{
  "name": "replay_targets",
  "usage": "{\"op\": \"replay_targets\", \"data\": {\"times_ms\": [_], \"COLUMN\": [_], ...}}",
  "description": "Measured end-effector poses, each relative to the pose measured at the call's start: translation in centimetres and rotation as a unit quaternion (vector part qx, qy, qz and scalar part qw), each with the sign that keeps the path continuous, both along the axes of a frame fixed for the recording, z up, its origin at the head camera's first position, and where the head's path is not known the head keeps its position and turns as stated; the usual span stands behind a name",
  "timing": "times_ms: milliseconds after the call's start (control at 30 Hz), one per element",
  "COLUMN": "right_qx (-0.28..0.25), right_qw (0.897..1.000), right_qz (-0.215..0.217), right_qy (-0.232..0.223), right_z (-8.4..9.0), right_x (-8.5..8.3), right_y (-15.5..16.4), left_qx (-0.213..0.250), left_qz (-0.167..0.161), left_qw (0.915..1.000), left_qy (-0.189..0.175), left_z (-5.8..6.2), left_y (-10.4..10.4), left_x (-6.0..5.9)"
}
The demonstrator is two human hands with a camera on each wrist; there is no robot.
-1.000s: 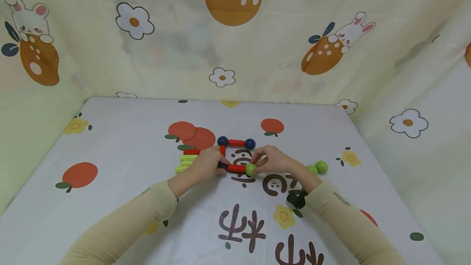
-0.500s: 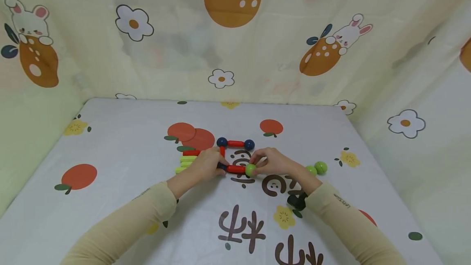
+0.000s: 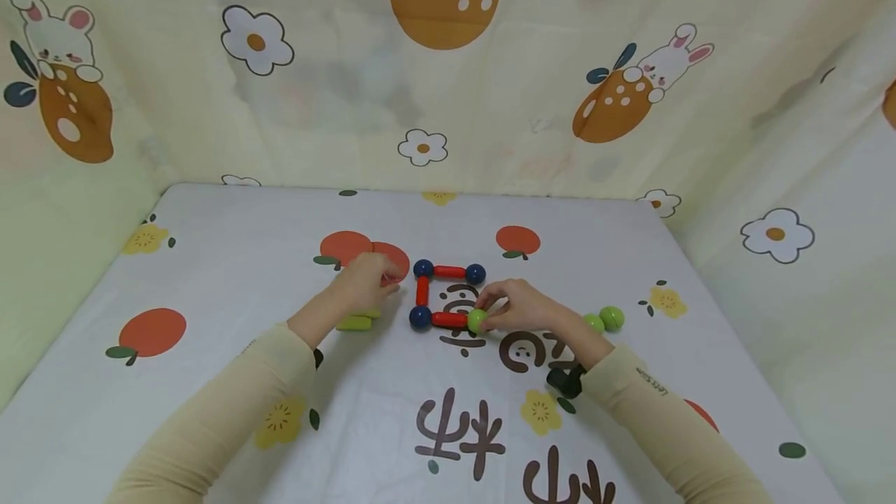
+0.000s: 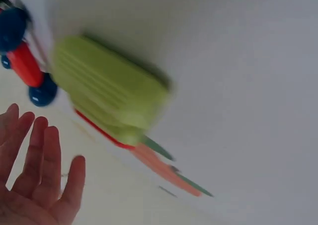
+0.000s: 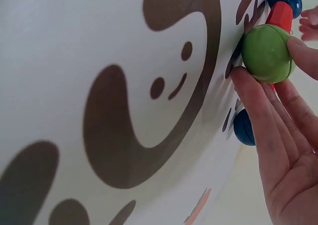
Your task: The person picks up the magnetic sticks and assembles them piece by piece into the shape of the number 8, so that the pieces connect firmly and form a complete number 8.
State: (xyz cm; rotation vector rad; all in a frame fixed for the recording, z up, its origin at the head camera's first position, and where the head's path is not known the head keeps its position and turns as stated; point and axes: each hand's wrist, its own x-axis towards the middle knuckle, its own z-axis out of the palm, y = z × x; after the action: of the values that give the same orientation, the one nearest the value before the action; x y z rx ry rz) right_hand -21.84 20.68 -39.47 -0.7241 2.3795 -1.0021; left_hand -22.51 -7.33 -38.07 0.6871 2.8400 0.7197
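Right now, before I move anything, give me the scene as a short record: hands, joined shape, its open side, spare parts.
Left hand: holding nothing, near the green bars
Right hand: pinches a green ball at the end of the near red bar
Joined shape: three red bars, three blue balls and that green ball, on the table
Open side: right; no bar between the far-right blue ball and the green ball
Spare bars: green ones, count unclear; a thin red edge shows beside them
Spare balls: two green, one partly hidden by the right arm
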Motion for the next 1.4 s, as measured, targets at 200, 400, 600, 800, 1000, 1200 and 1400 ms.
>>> {"op": "replay_targets", "data": {"times_ms": [200,400,600,800,1000,1200,1400], "right_qx": [-0.003,0.002,0.016,0.034,0.033,0.028,0.028], "right_qw": [1.0,1.0,0.999,0.997,0.997,0.997,0.997], "right_qz": [-0.004,-0.012,-0.031,-0.05,-0.061,-0.064,-0.062], "right_qy": [0.004,0.014,0.033,0.042,0.042,0.038,0.045], "right_z": [0.0,-0.1,-0.2,-0.4,-0.2,-0.2,-0.2], "right_x": [0.1,0.3,0.5,0.7,1.0,1.2,1.3], "right_y": [0.1,0.0,0.1,0.3,0.3,0.2,0.2], "left_qx": [-0.043,-0.061,-0.063,-0.059,-0.058,-0.042,-0.015], "left_qz": [0.015,0.016,0.013,0.016,0.015,0.03,0.009], "left_qw": [0.999,0.9979,0.9972,0.9963,0.9973,0.9977,0.9995], "left_qy": [-0.001,-0.015,-0.036,-0.06,-0.043,-0.044,-0.027], "left_z": [-0.8,-1.6,-2.0,-1.9,-1.9,-1.4,-0.9], "left_y": [-2.0,-3.0,-3.7,-3.8,-3.5,-2.6,-1.3], "left_x": [-0.6,-0.7,-1.2,-1.3,-1.4,-1.6,-1.5]}}
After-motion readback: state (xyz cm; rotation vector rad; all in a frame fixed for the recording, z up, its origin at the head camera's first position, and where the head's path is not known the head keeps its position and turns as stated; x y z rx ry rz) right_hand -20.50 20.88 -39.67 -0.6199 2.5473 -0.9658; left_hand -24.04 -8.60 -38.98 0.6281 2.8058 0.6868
